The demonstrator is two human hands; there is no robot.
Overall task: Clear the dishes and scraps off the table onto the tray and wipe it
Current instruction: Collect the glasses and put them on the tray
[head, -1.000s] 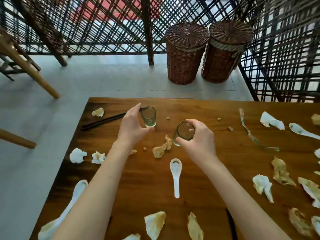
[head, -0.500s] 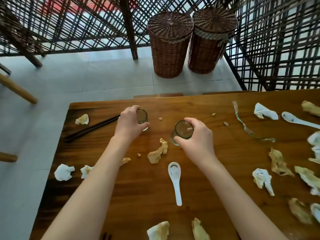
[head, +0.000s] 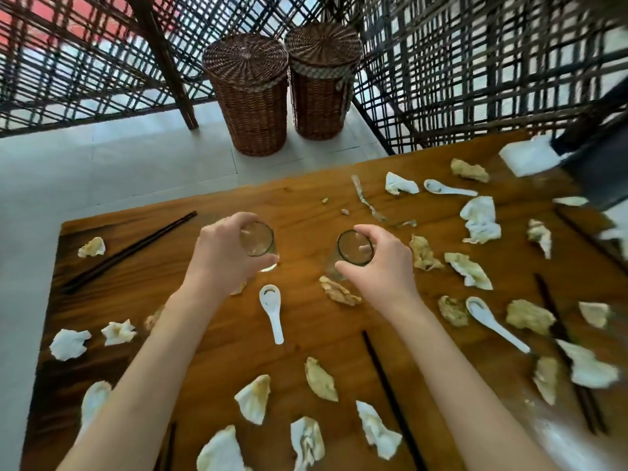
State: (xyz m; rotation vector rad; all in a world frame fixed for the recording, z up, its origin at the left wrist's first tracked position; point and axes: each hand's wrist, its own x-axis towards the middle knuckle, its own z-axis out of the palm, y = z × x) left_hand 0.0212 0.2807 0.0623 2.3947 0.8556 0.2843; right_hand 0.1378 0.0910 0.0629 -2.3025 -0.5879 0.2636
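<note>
Head camera looks down on a wooden table [head: 306, 355] strewn with crumpled napkins and food scraps. Left hand [head: 221, 256] grips a clear glass [head: 257, 240] from above, fingers curled round its rim — the glass sits just off centre toward nine o'clock. Right hand [head: 380, 263] holds a second glass [head: 353, 248] the same way, at about two o'clock from the first, the two well apart. Whether either glass rests on the wood or is lifted, I cannot tell. A white spoon [head: 273, 309] lies at six o'clock between the wrists. Dark chopsticks [head: 136, 249] lie slanted at nine o'clock near the table edge. More white spoons lie at three o'clock — one [head: 494, 322] beside a stained scrap [head: 453, 311]. Two wicker baskets [head: 251, 93] stand on the floor at twelve o'clock.
</note>
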